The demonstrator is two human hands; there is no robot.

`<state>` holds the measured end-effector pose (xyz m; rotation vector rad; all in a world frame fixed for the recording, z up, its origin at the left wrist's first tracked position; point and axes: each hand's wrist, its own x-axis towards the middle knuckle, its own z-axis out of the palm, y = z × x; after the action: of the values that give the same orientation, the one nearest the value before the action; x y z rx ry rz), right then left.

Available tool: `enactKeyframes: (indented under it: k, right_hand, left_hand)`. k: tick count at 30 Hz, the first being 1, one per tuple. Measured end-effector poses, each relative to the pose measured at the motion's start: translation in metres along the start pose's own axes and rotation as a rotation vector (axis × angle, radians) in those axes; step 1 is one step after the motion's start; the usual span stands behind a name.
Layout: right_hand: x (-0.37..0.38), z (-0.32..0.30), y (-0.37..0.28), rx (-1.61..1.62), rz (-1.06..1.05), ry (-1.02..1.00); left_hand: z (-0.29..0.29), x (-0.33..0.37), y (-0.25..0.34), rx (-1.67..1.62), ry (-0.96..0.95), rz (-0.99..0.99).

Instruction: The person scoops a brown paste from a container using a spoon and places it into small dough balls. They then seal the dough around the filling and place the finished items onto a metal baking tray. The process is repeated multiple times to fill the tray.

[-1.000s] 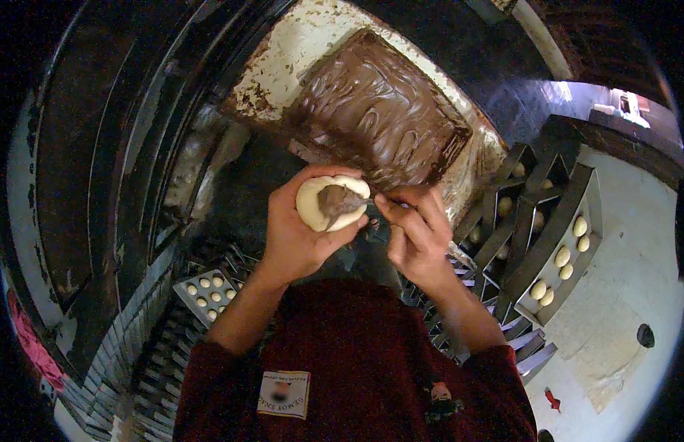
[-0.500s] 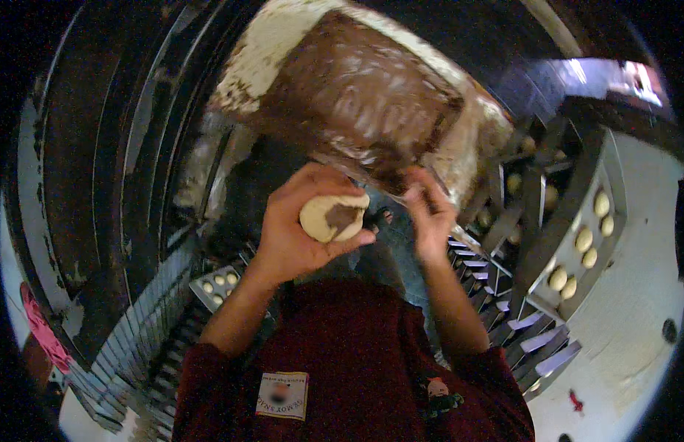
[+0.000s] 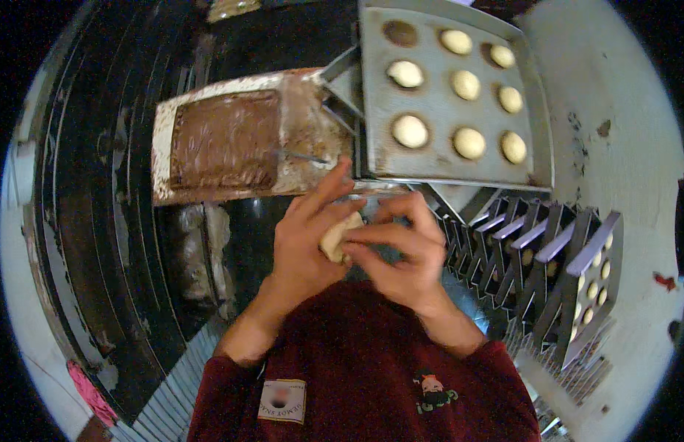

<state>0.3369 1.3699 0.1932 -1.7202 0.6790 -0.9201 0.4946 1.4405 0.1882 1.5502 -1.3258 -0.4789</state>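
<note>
A pale piece of dough (image 3: 334,240) is cupped in my left hand (image 3: 301,239), whose fingers curl around it and point up and inward. My right hand (image 3: 407,250) meets it from the right, thumb and fingertips pinching the dough's edge. Any filling inside the dough is hidden by my fingers. Beyond my hands lies a pale board (image 3: 162,151) with a slab of glossy brown paste (image 3: 226,140) on it. A thin flat tool (image 3: 305,155) rests by the right side of the paste.
At the upper right, a metal baking tray (image 3: 439,163) holds several round dough balls (image 3: 469,143). Below it stands a rack (image 3: 530,239) of stacked trays, with more dough balls in its end tray. Dark metal panels (image 3: 106,221) run along the left, with a pink cloth (image 3: 90,394) lower down.
My right hand has come from the edge of the paste to the dough. The flattened dough with its brown dab now appears gathered between both hands. My view has turned, showing the dough-ball tray.
</note>
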Motion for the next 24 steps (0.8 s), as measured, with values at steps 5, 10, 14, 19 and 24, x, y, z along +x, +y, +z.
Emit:
enactKeyframes:
  k: [5,10,14,19,24]
  right_hand:
    - [-0.023,-0.039,-0.023,0.273,0.054,0.031]
    - [-0.053,-0.030,-0.058,0.489,0.055,0.161]
    - [-0.077,0.001,-0.089,0.446,0.008,0.208]
    - [-0.100,0.029,-0.137,-0.390,-0.306,0.010]
    - [-0.177,0.109,-0.073,0.796,0.099,0.374]
  left_hand:
    - [0.027,-0.001,0.045,0.122,-0.141,0.170]
    - [0.015,-0.019,0.078,-0.084,-0.110,0.254]
    - [-0.015,-0.043,0.077,0.138,-0.023,0.565]
    - [-0.072,-0.088,0.092,0.133,-0.175,0.398]
    - [-0.101,-0.136,0.069,-0.069,-0.365,0.410]
